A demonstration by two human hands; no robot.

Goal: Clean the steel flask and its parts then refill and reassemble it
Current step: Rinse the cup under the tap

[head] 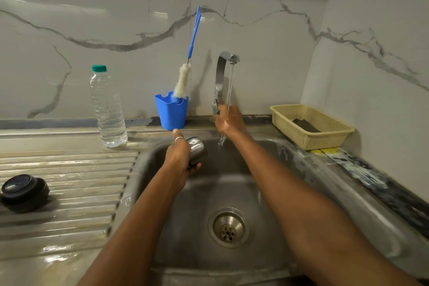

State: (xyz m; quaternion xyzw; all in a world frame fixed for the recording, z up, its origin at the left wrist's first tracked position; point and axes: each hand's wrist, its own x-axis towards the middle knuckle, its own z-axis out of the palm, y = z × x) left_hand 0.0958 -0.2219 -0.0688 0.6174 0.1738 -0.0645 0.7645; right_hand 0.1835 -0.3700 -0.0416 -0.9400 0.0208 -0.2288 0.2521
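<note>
A small rounded steel cup (197, 146) from the flask is held over the left rear of a stainless-steel sink basin (232, 188). The person's left hand (178, 155) has its fingers curled round the cup, with one ringed digit pointing up. To the right, the right hand (228, 121) is under a thin stream of water (230, 86) running from a curved chrome tap (221, 76). Its fingers reach toward the small lever at the tap's base, but it cannot be told whether they grip it or lie spread. Water runs off the wrist into the basin, above the round perforated drain (229, 227).

On the ribbed, wet steel tabletop (69, 181) left of the basin sits a round black flask lid (24, 189), well apart from the cup. Farther back stands a clear plastic water bottle with a green cap (108, 109). Just beside the tap, a blue plastic holder (172, 111) carries a white-bristled bottle brush with a long blue handle (183, 81), which leans against the grey-veined marble wall (255, 18). At the basin's right rear corner, a cream plastic mesh basket (325, 137) holds a dark flat scrub pad (306, 125).
</note>
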